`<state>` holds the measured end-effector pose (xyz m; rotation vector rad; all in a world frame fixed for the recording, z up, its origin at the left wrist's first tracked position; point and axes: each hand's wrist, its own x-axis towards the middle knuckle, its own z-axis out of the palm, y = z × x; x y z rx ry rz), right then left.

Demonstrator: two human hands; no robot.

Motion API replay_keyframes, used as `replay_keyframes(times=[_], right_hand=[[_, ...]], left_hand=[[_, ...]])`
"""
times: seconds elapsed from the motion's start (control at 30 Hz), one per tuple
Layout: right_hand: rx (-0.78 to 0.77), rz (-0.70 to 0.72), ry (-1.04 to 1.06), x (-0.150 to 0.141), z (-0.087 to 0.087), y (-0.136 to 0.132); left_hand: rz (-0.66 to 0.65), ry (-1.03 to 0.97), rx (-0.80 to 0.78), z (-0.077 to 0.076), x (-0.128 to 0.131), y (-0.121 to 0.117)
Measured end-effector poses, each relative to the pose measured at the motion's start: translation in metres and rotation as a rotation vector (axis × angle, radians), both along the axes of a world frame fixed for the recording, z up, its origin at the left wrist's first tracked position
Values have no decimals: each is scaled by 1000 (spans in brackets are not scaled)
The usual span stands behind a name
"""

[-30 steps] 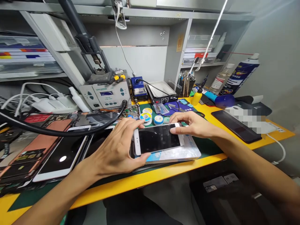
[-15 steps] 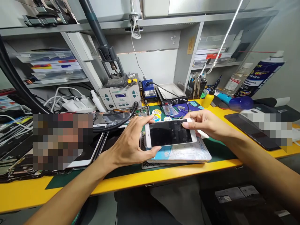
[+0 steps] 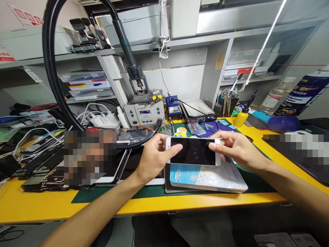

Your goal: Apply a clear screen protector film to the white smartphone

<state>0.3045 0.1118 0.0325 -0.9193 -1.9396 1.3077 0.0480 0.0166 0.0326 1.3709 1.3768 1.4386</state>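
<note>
A white smartphone point(image 3: 194, 152) with a dark screen is held sideways, screen toward me, between both hands. My left hand point(image 3: 158, 154) grips its left end, thumb on the front and fingers behind. At the right end, my right hand point(image 3: 231, 147) pinches it with the thumb over the screen's edge; those fingertips are partly hidden behind the phone. Just below the phone lies a blue and white flat package point(image 3: 208, 178), resting on a perforated metal plate point(image 3: 177, 187).
Tablets point(image 3: 144, 164) and stacked phone parts point(image 3: 46, 175) lie to the left. Behind stand a hot air station point(image 3: 144, 115), a blue soldering iron stand point(image 3: 174, 109) and a yellow bottle point(image 3: 240, 119). A thick black hose point(image 3: 48, 68) loops on the left. A spray can point(image 3: 300, 92) stands right.
My left hand has closed onto the phone's left end, its thumb moving from the lower edge onto the front. The whole view has shifted, with the bench now further right in frame.
</note>
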Motion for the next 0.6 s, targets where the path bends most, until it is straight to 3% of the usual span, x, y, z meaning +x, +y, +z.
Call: replay_keyframes(times=[0.23,0.6], right_hand=[[-3,-13,33,-1,1,-2],[-11,-5,50,2,-2,0]], left_hand=[[-105,-92,-1,2,-1,-4],[-42,32,31,2,1,-8]])
